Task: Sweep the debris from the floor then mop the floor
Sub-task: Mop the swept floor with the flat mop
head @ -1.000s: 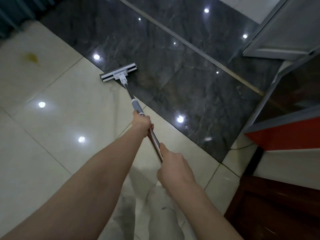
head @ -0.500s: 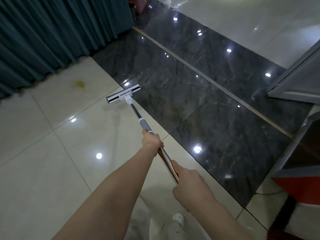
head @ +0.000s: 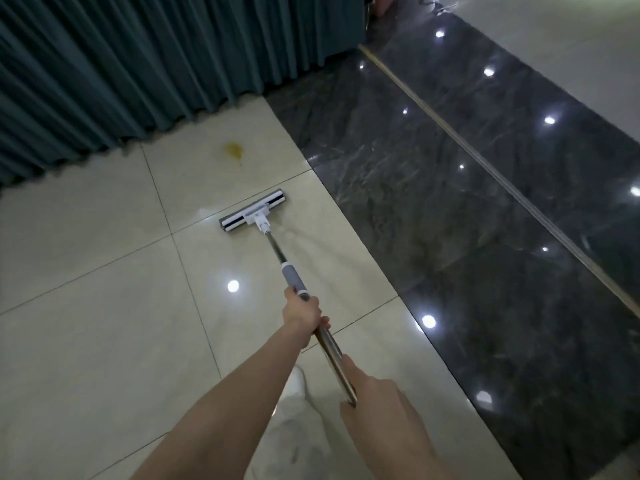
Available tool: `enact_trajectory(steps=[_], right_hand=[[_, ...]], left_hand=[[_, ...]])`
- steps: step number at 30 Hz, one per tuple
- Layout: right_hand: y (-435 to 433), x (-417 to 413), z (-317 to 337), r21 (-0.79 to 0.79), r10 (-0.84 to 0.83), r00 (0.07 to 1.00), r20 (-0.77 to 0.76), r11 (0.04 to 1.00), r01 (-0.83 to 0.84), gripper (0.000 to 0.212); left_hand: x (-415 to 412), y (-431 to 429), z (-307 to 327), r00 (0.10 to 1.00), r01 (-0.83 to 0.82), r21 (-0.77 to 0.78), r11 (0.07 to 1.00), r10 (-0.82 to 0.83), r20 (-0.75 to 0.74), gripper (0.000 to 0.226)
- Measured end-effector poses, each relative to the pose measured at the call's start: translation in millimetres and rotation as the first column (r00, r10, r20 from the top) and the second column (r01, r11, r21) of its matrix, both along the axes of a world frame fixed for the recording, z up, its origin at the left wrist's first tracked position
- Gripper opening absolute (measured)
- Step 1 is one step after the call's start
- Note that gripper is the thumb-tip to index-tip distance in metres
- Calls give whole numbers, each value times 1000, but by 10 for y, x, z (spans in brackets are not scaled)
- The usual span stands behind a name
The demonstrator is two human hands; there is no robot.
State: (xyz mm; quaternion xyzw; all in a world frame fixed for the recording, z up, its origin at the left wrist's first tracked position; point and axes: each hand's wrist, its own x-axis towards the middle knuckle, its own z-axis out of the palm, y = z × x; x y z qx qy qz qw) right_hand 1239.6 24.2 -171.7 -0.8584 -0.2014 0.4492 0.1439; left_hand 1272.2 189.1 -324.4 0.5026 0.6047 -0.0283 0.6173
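Surroundings: a pleated teal curtain (head: 138,64) hangs along the far edge of the floor, its hem at the tiles. A yellow stain (head: 233,148) lies on the tile near it, beyond the mop head and apart from it.
Mop: the flat white-and-dark mop head (head: 254,212) lies on the cream tiles (head: 86,323), near their edge with the dark marble strip (head: 467,220). Its steel handle (head: 275,249) slants back towards the person.
Left hand (head: 301,311): clenched round the handle just below the grey sleeve (head: 292,277).
Right hand (head: 377,407): grasping the handle's near end.
Surfaces: glossy tiles, veined marble, a thin brass strip (head: 485,161).
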Motion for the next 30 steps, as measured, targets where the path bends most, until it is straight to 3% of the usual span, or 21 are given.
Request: enact_trajectory(steps=[5,25,30], right_hand=[[578,297,-8,-137,-15,1000,-11,990,13,65],[3286,2236,-108,-34,52,999,0,998,-52,59],[3843,2878,-264,-10,91,996,19,996,-90,46]], left_hand=[[313,521,-64,1000,20,-15,1000,-20,0,41],[2163,3299,-51,998,-66,12,998,66,-6,30],[2719,3875,-120,996,-90,21,996,90,-26,33]])
